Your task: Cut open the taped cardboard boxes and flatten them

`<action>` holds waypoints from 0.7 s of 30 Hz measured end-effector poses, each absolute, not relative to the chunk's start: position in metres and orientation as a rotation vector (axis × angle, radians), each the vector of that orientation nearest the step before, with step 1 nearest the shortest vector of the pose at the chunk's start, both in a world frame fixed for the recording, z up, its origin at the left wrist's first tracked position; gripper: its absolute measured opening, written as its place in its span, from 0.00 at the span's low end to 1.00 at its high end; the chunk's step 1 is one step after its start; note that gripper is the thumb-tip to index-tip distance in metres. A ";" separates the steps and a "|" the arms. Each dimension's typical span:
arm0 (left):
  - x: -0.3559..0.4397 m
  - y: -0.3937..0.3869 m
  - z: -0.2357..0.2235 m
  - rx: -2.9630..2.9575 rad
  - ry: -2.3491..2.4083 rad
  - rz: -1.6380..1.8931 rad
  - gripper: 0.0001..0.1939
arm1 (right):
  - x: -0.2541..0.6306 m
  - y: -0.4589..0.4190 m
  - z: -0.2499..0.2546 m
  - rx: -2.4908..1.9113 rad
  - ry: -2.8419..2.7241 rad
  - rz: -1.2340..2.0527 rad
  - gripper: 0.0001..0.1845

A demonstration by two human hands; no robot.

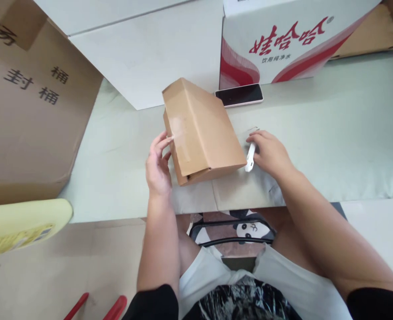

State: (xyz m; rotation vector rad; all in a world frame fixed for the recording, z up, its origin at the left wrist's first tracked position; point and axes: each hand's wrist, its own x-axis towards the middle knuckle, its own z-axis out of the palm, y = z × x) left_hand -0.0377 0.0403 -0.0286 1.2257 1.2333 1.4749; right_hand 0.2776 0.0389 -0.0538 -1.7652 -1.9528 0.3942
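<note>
A small brown cardboard box (201,131) stands tilted on the pale green cloth-covered surface (332,142), its taped side turned toward me. My left hand (158,164) rests against the box's left side, fingers stretched up along the tape. My right hand (269,153) lies on the surface just right of the box, fingers closed around a small white tool (250,158) whose tip points down at the box's lower right corner.
A black phone (239,94) lies behind the box. A white and red printed carton (283,40) stands at the back right, a white box (149,49) at the back middle, a large brown carton (29,102) on the left. Yellow item (19,226) at lower left.
</note>
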 end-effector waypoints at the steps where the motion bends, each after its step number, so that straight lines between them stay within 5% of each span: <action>1: -0.039 0.040 -0.028 1.292 1.226 1.445 0.32 | 0.276 0.039 -0.055 -1.777 -1.974 0.410 0.21; 10: -0.040 0.040 -0.033 1.817 1.316 1.323 0.30 | 0.270 0.038 -0.050 -1.804 -2.123 0.535 0.25; 21: -0.047 0.040 -0.035 1.504 1.415 1.430 0.27 | 0.265 0.031 -0.052 -1.502 -2.100 0.753 0.30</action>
